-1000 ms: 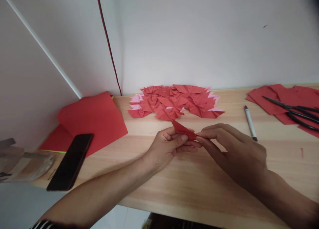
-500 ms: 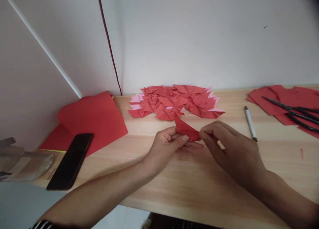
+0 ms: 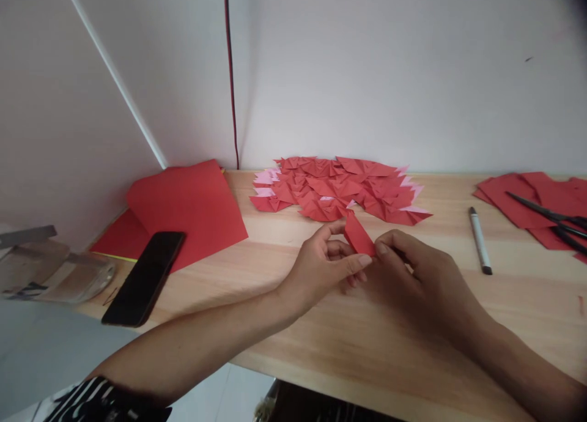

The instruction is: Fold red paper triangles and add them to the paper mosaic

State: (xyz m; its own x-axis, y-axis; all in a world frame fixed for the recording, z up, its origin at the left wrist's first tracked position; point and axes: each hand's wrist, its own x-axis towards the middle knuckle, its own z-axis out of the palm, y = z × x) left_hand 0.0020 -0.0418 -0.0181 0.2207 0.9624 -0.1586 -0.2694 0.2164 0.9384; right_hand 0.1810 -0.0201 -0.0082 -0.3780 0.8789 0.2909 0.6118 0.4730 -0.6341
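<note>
A small folded piece of red paper (image 3: 358, 235) is pinched between both hands just above the wooden table (image 3: 348, 342). My left hand (image 3: 323, 269) grips its left side with thumb and fingers closed. My right hand (image 3: 422, 281) pinches its lower right corner, fingers curled. Behind the hands lies a pile of several folded red and pink paper pieces (image 3: 339, 189).
Large red sheets (image 3: 192, 202) lie at the left with a black phone (image 3: 144, 276) on their edge. A marker pen (image 3: 480, 248) lies to the right. Black scissors (image 3: 553, 217) rest on more red paper (image 3: 518, 199) at the far right. A clear plastic item (image 3: 55, 275) sits at the left edge.
The folded paper has turned more upright between my fingers, and my hands have closed in on each other. The camera view has shifted a little to the left and down.
</note>
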